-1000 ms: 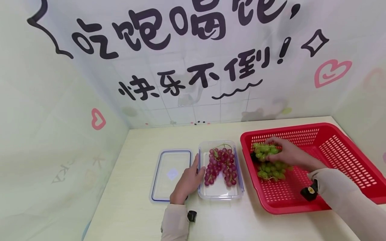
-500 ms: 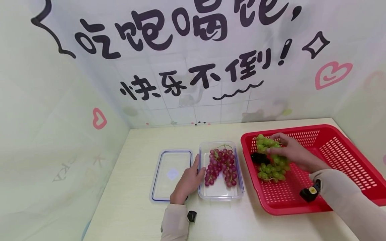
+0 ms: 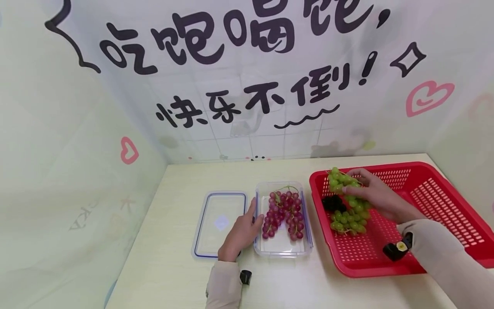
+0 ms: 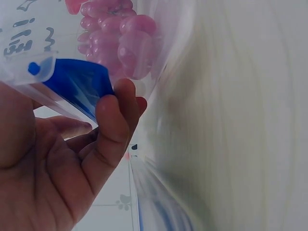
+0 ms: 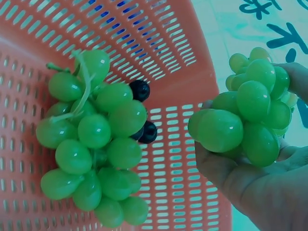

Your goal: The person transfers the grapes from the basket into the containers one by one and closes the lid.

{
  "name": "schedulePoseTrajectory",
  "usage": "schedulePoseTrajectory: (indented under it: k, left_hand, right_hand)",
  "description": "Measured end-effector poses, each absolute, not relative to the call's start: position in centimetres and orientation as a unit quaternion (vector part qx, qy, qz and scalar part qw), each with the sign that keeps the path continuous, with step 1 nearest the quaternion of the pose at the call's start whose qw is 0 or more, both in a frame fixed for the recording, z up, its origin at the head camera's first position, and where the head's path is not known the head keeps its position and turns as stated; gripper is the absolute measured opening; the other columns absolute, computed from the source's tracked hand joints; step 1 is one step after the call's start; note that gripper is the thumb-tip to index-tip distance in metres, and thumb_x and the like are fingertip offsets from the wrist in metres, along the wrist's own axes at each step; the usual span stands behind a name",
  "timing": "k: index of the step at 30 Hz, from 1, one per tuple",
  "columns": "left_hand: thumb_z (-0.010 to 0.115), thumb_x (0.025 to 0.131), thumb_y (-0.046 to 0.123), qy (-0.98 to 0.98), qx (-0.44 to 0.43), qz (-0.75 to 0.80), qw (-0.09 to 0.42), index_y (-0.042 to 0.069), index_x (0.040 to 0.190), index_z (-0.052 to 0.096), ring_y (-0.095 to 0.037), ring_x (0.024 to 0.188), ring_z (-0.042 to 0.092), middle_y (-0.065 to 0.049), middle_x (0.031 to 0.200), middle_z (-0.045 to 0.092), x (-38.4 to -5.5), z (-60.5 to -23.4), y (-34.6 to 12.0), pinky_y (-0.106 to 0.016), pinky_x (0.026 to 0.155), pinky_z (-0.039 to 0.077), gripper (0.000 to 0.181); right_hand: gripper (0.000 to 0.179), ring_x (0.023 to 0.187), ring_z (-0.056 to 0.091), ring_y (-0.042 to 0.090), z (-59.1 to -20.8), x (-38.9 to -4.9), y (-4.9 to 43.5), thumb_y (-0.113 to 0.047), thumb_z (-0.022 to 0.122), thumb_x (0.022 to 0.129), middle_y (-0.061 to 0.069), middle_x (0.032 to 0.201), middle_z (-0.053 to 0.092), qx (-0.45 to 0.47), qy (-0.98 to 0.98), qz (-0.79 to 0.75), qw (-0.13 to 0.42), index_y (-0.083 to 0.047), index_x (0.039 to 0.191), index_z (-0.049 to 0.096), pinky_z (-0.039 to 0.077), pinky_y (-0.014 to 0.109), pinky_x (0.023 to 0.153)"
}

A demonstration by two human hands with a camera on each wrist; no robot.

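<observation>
My right hand (image 3: 372,195) grips a bunch of green grapes (image 5: 252,108), raised over the left side of the red basket (image 3: 380,271). Below it in the basket lies another green bunch (image 5: 91,144), with dark grapes (image 3: 333,203) beside it. My left hand (image 3: 241,231) rests against the left side of a clear plastic container (image 3: 283,251), index finger extended along the wall. In the left wrist view, its fingertips touch a blue latch flap (image 4: 79,82) on that side. Red grapes (image 3: 283,210) lie inside the container.
A clear lid with a blue seal (image 3: 210,223) lies flat on the pale table (image 3: 170,240), left of the container. The basket's high perforated walls stand right of the container. A printed wall sheet (image 3: 231,141) closes off the back.
My right hand has lifted the green bunch up from the basket, uncovering the dark grapes and the lower green bunch. My left hand has stayed at the container.
</observation>
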State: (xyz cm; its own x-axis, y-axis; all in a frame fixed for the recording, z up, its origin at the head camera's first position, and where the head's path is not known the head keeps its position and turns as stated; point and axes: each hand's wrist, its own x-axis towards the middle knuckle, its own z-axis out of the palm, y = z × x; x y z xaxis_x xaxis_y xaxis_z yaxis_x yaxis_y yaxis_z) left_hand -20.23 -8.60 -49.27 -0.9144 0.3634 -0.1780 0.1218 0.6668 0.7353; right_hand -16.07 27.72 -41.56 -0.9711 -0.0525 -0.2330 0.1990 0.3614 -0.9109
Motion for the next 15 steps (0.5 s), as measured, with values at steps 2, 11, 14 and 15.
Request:
schedulePoseTrajectory:
  k: [2,11,14,15]
  left_hand:
    - [0.043,0.105,0.034,0.900,0.135,0.383,0.157,0.013,0.160,0.012,-0.019,0.054,0.039,-0.009,0.065,0.046,-20.2,-49.2,-8.6,-0.035,0.066,0.047,0.066]
    - [0.043,0.105,0.034,0.900,0.137,0.384,0.154,0.012,0.160,0.013,-0.018,0.054,0.041,-0.009,0.064,0.047,-20.3,-49.2,-8.8,-0.035,0.064,0.047,0.066]
    - [0.043,0.105,0.034,0.898,0.136,0.386,0.158,0.013,0.160,0.012,-0.018,0.051,0.036,-0.009,0.064,0.047,-20.2,-49.2,-8.8,-0.035,0.063,0.046,0.067]
    - [0.043,0.105,0.034,0.899,0.136,0.384,0.159,0.013,0.160,0.012,-0.018,0.051,0.036,-0.009,0.064,0.047,-20.2,-49.2,-8.8,-0.034,0.065,0.046,0.066]
  right_hand:
    - [0.057,0.113,0.050,0.035,-41.3,-16.1,27.5,-0.035,0.064,0.096,0.022,0.134,0.042,0.043,0.817,-0.564,0.111,-0.009,0.139,0.036,0.053,0.036,0.085]
    - [0.063,0.116,0.048,0.037,-40.2,-16.6,25.9,-0.040,0.065,0.095,0.022,0.138,0.041,0.031,0.826,-0.554,0.101,-0.012,0.142,0.035,0.052,0.039,0.087]
    - [0.061,0.116,0.048,0.035,-40.1,-16.5,25.2,-0.040,0.066,0.095,0.021,0.136,0.043,0.028,0.826,-0.554,0.097,-0.013,0.141,0.038,0.051,0.038,0.086]
    - [0.061,0.116,0.048,0.035,-40.0,-16.5,25.0,-0.040,0.066,0.095,0.020,0.135,0.044,0.026,0.828,-0.553,0.095,-0.013,0.141,0.038,0.050,0.037,0.086]
